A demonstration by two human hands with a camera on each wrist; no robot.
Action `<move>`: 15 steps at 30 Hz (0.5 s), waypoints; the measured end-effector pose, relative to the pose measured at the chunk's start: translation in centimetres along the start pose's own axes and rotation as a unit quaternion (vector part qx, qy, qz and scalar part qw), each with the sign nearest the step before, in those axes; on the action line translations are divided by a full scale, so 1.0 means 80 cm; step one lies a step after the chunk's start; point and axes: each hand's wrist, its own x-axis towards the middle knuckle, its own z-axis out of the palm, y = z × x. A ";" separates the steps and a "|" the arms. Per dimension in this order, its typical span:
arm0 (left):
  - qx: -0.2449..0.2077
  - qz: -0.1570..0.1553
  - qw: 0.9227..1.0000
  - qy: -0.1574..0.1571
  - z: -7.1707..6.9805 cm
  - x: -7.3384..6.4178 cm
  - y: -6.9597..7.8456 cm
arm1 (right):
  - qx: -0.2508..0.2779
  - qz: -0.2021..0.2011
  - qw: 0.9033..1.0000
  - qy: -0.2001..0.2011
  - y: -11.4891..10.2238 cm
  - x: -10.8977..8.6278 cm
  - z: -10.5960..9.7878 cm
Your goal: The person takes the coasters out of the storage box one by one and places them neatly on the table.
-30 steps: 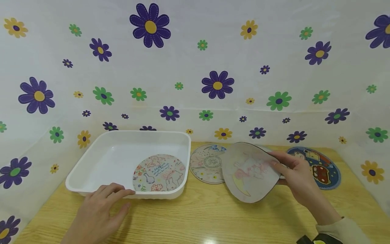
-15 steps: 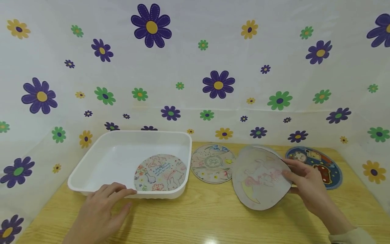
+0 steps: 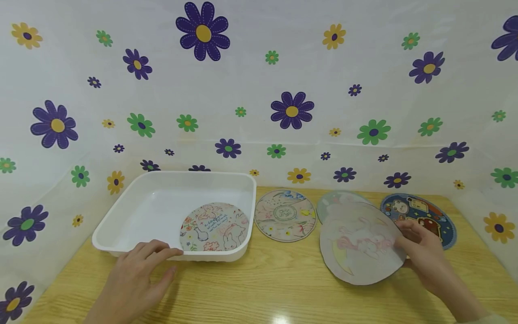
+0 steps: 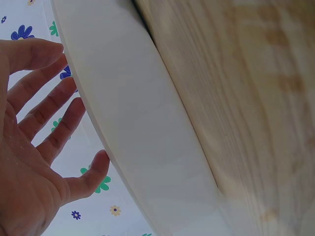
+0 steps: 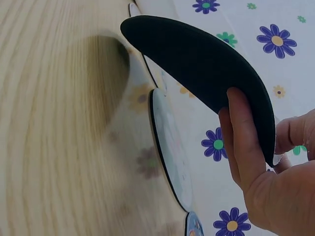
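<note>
My right hand (image 3: pixel 426 256) pinches the right edge of a round pale mouse pad (image 3: pixel 362 243) printed with a pink figure and a yellow moon. It is bent and raised over the table; the right wrist view shows its black underside (image 5: pixel 197 61), with fingers against it and the thumb on the other face. A pale green mouse pad (image 3: pixel 337 197) lies behind, partly covered. My left hand (image 3: pixel 131 274) rests its fingertips on the near rim of a white tray (image 3: pixel 149 220), fingers spread in the left wrist view. Inside the tray's right part lies a rabbit-print mouse pad (image 3: pixel 214 227).
A floral mouse pad (image 3: pixel 285 216) lies on the wooden table (image 3: pixel 259 288) just right of the tray. At the far right lies a dark blue cartoon one (image 3: pixel 447 227), partly behind my right hand. A flower-print sheet (image 3: pixel 243 81) stands along the back and sides.
My right hand has moved right and nearer with the held mouse pad. The floral one is now fully uncovered and the pale green one shows more. My left hand has stayed at the tray.
</note>
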 end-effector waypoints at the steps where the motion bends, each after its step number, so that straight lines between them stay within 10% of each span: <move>1: 0.000 -0.001 1.000 0.000 0.000 0.000 0.000 | -0.001 0.002 1.000 0.000 0.001 0.000 -0.003; 15: 0.002 0.001 1.000 -0.004 0.001 -0.001 -0.001 | -0.024 0.053 0.998 -0.003 0.029 -0.005 -0.050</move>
